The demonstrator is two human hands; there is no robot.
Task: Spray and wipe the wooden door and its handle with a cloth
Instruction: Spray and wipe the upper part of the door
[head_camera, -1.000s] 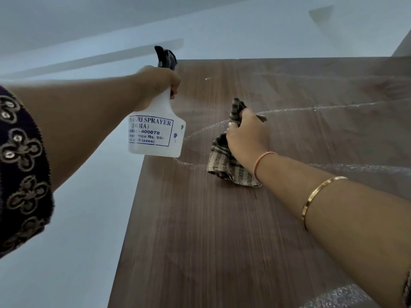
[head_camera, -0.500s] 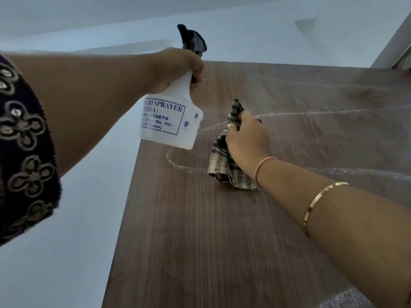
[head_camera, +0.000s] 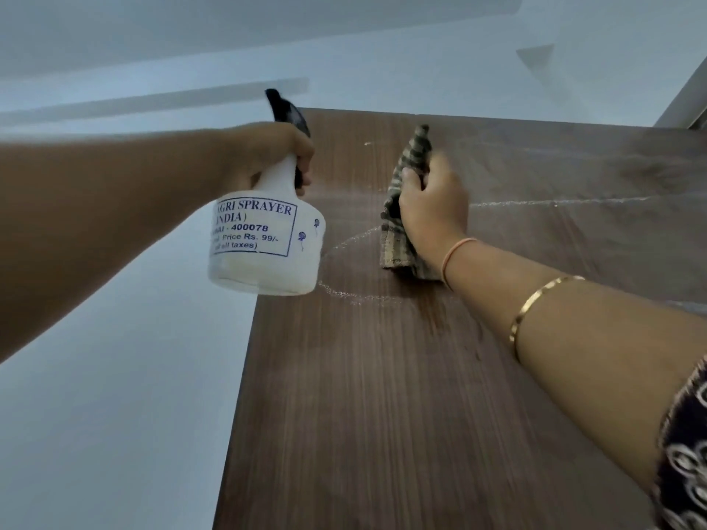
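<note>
I look up at the brown wooden door (head_camera: 382, 395), whose top edge runs across the upper part of the view. My left hand (head_camera: 275, 154) grips the neck of a white spray bottle (head_camera: 267, 242) with a black trigger head, held by the door's left edge. My right hand (head_camera: 432, 204) grips a checked cloth (head_camera: 398, 239) and presses it against the door's upper part. Thin wet streaks and a damp patch mark the wood around the cloth. The door handle is out of view.
A pale wall (head_camera: 114, 376) lies left of the door and the white ceiling (head_camera: 344, 40) above it. A grey frame edge (head_camera: 685, 105) shows at the top right corner. Bangles sit on my right forearm.
My right hand has slid the cloth upward toward the door's top edge. My left hand has shifted with the bottle, and the view has tilted.
</note>
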